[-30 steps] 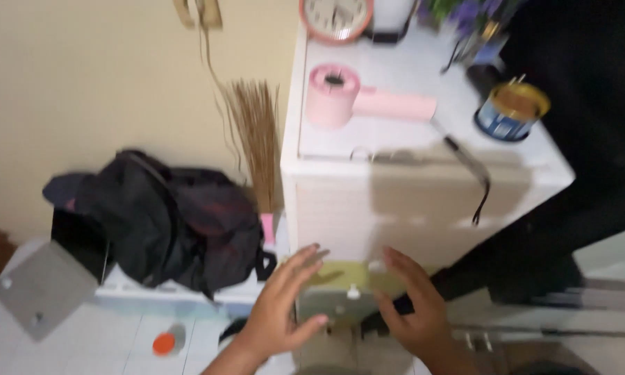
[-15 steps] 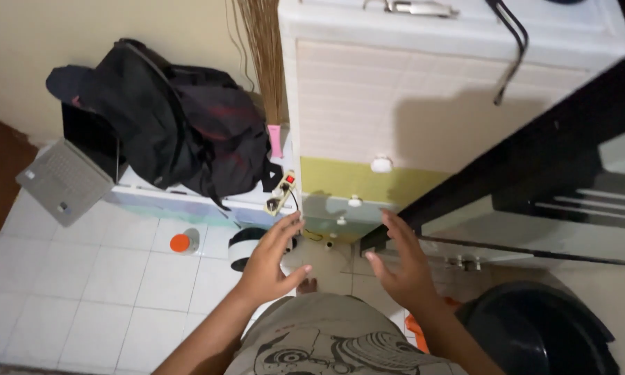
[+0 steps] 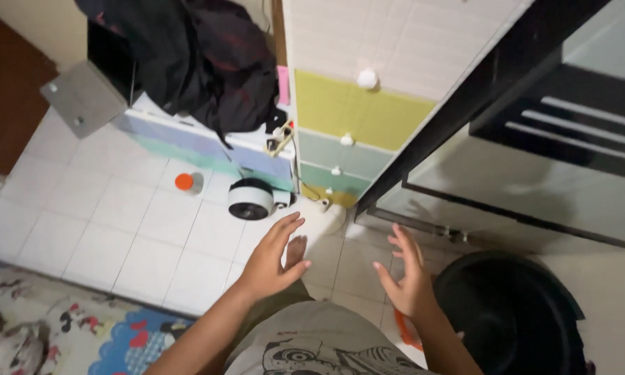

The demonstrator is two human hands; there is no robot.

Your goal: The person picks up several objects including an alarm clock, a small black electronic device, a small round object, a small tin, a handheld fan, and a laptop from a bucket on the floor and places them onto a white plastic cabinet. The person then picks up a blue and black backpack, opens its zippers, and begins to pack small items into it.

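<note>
Drawer unit (image 3: pixel 354 132) with stacked yellow and green fronts stands ahead of both hands, well apart from them, against the tiled floor (image 3: pixel 118 236). Lowest drawers lie nearest the fingertips. Left hand (image 3: pixel 271 260): fingers spread and extended, holding nothing, touching nothing. Right hand (image 3: pixel 410 274): palm turned inward, fingers loosely splayed, empty. Small round white fan (image 3: pixel 251 200) sits on the floor just beyond the left hand.
</note>
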